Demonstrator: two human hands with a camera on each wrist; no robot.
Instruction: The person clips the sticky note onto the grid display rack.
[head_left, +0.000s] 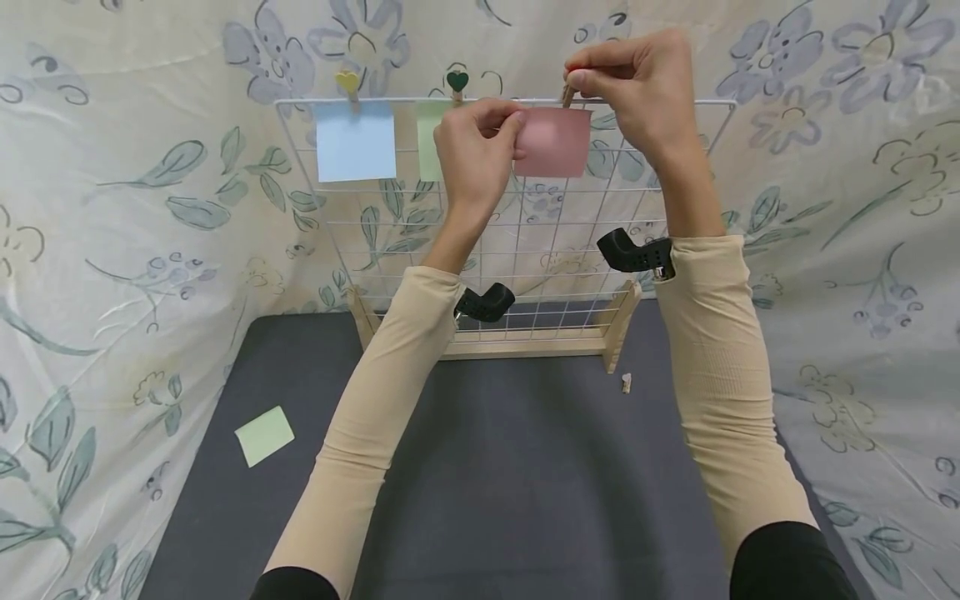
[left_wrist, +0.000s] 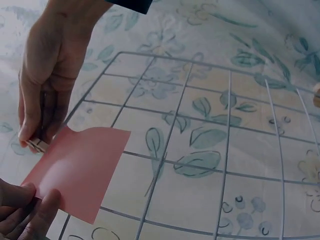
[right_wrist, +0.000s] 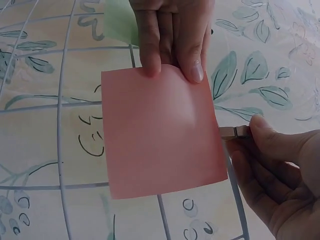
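A pink paper square [head_left: 553, 143] stands against the top of a white wire grid [head_left: 525, 223]. My left hand [head_left: 480, 154] pinches its left edge between thumb and fingers. At the paper's top edge, my right hand [head_left: 637, 87] pinches a small wooden clothespin [right_wrist: 234, 132], which meets the paper's edge in the right wrist view. To the left on the grid hang a blue paper [head_left: 356, 142] under a clothespin with a yellow heart [head_left: 347, 81] and a green paper [head_left: 428, 142] under one with a dark green heart [head_left: 457, 80]. My left hand partly covers the green paper.
The grid stands in a wooden base [head_left: 525, 346] on a dark grey table [head_left: 517, 450]. A loose pale green paper [head_left: 265, 436] lies at the left, and a small clothespin [head_left: 626, 383] lies right of the base. Floral cloth [head_left: 150, 250] hangs behind.
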